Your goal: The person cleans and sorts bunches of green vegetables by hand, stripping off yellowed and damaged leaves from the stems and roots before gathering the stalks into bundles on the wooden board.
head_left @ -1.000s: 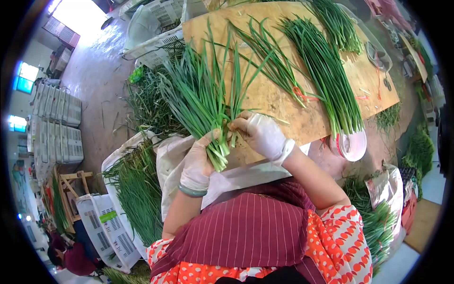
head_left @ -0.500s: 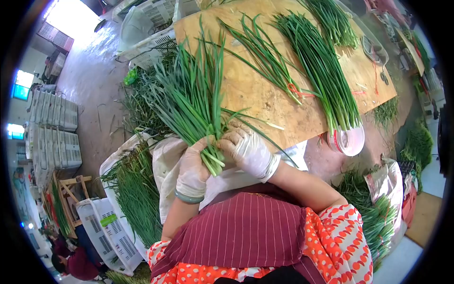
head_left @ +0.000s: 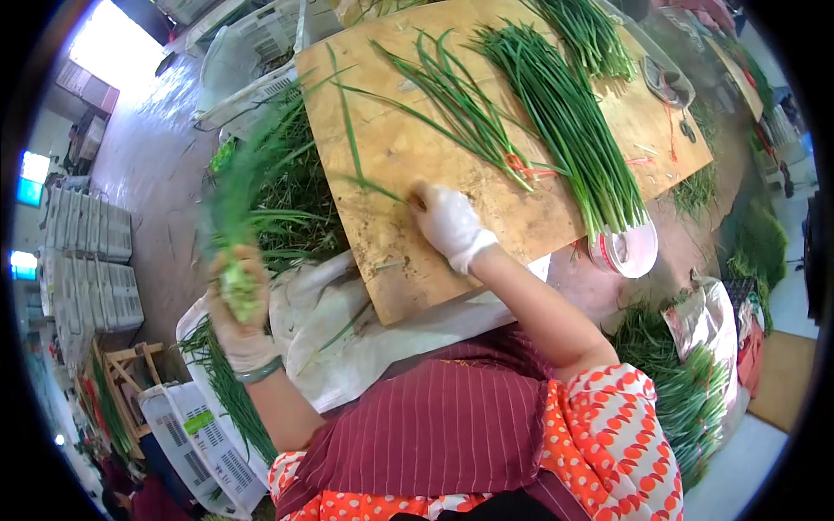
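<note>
My left hand (head_left: 236, 326), in a whitish glove, grips a bunch of Chinese chives (head_left: 241, 293) by its pale stem ends, off the left side of the board. The leaves point up and away and are smeared by motion. Over the wooden board (head_left: 391, 260), my gloved right hand (head_left: 453, 227) has its fingers pinched round the end of a thin chive leaf (head_left: 380, 188). Beyond it lies a small chive bundle (head_left: 469, 113) with a red tie near its stems. A larger chive bundle (head_left: 565, 130) rests to its right.
Another chive bundle (head_left: 595, 39) lies at the board's far right, near scissors (head_left: 687, 130). A white tub (head_left: 638, 250) stands below the right edge. Loose leaves (head_left: 300, 195) pile up left of the board. White crates (head_left: 204, 425) and heaped chives (head_left: 686, 391) flank me.
My hands have parted: the left swung left with the chive bunch, away from the board. My right hand moved slightly forward over the board, pinching a loose leaf. The view shifted a little.
</note>
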A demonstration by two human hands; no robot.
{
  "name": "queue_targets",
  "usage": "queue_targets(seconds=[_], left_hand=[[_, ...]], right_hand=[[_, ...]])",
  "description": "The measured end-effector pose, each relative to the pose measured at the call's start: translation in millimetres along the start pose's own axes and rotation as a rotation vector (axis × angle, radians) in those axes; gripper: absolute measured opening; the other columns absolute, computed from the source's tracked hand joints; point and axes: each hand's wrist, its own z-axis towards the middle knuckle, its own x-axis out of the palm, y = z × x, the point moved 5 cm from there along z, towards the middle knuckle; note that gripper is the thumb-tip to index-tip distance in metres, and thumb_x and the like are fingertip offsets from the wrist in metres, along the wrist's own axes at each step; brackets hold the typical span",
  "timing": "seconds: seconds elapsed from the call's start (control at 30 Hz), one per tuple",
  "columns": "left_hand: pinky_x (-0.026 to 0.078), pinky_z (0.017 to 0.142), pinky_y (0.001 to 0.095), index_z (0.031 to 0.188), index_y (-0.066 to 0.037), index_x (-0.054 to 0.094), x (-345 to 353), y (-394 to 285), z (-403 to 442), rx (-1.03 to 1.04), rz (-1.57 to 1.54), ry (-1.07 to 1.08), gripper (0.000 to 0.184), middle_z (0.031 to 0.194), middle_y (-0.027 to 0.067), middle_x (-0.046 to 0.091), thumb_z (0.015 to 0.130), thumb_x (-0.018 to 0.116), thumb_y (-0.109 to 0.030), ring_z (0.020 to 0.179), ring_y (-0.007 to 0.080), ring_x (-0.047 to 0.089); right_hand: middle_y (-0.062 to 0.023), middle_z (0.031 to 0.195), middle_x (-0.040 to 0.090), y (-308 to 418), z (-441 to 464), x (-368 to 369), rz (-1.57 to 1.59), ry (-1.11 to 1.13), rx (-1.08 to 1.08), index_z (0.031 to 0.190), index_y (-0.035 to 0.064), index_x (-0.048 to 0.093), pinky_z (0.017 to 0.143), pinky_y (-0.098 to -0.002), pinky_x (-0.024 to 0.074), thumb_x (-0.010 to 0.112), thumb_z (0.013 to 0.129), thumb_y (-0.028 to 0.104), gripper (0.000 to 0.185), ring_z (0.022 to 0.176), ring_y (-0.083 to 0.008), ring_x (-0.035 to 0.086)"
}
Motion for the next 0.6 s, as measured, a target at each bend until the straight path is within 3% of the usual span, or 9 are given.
queue_targets(seconds=[0.07,0.1,0.17,0.2,0.27,0.33,0.47,0.6], left_hand=[[0.052,0.071,0.0359,0.106,0.007,0.044,13.1,-35.3,-2.1,0.083,-0.035,0.103,0.028,0.092,0.0193,0.057,0.082,0.054,-0.003,0.084,0.0263,0.058],[0.052,0.071,0.0359,0.106,0.007,0.044,6.6,-56.3,1.2,0.079,-0.035,0.105,0.028,0.092,0.0193,0.057,0.082,0.054,-0.003,0.084,0.0263,0.058],[0.052,0.07,0.0365,0.109,0.006,0.043,-14.9,-104.3,7.5,0.285,0.211,0.052,0.03,0.098,0.0198,0.056,0.083,0.052,-0.007,0.082,0.0272,0.058],[0.052,0.07,0.0365,0.109,0.006,0.043,-18.3,-112.3,5.2,0.284,0.211,0.056,0.03,0.098,0.0198,0.056,0.083,0.052,-0.007,0.082,0.0272,0.058],[0.052,0.07,0.0366,0.103,0.007,0.045,-23.9,-119.6,0.4,0.266,0.355,0.06,0.024,0.09,0.0185,0.057,0.085,0.051,-0.007,0.079,0.0274,0.058],[0.052,0.07,0.0371,0.1,0.006,0.046,-26.7,-113.4,-4.5,0.274,0.266,0.001,0.021,0.086,0.0181,0.057,0.084,0.052,-0.007,0.078,0.0268,0.058],[0.052,0.07,0.036,0.097,0.006,0.046,-42.4,-94.6,0.3,0.211,0.163,0.007,0.019,0.089,0.0186,0.057,0.084,0.052,-0.006,0.079,0.0252,0.058],[0.052,0.071,0.0365,0.098,0.006,0.051,-42.0,-54.1,3.9,0.095,0.09,0.009,0.017,0.099,0.0192,0.056,0.083,0.053,-0.002,0.087,0.0262,0.058]], right_hand=[[-0.0179,0.089,0.061,21.6,18.4,-21.5,0.473,-0.213,-0.087,0.093,0.0029,0.059,0.067,-0.0391,0.0483,0.057,0.077,0.005,0.016,0.077,-0.0321,0.06],[-0.0179,0.089,0.061,20.0,24.2,-30.0,0.47,-0.217,-0.087,0.093,0.0029,0.059,0.067,-0.0391,0.0483,0.057,0.077,0.005,0.016,0.077,-0.0321,0.06],[-0.0166,0.089,0.061,12.8,30.7,-58.4,0.088,-0.385,-0.214,0.093,0.0046,0.06,0.067,-0.0366,0.0487,0.056,0.076,0.002,0.018,0.077,-0.0312,0.06],[-0.0153,0.084,0.063,-11.4,37.4,-69.4,-0.084,-0.412,-0.171,0.089,0.0054,0.061,0.066,-0.0366,0.0487,0.058,0.077,0.006,0.013,0.075,-0.0309,0.06],[-0.0123,0.074,0.064,-40.0,43.4,-104.9,-0.522,-0.303,0.222,0.081,0.0094,0.065,0.064,-0.0376,0.0483,0.06,0.078,0.029,0.021,0.071,-0.0293,0.062],[-0.0131,0.083,0.065,-67.0,50.5,-117.1,-0.621,-0.016,0.444,0.086,0.012,0.067,0.07,-0.0391,0.0477,0.062,0.075,0.038,0.028,0.079,-0.0281,0.063],[-0.0144,0.087,0.064,-58.1,77.6,-87.7,-0.462,0.073,0.203,0.09,0.0092,0.066,0.076,-0.0364,0.0465,0.064,0.074,0.032,0.028,0.086,-0.0293,0.061],[-0.0143,0.089,0.064,-42.0,87.0,-76.7,-0.086,0.14,0.208,0.092,0.0081,0.066,0.078,-0.0369,0.0457,0.06,0.076,0.022,0.022,0.087,-0.0299,0.06]])
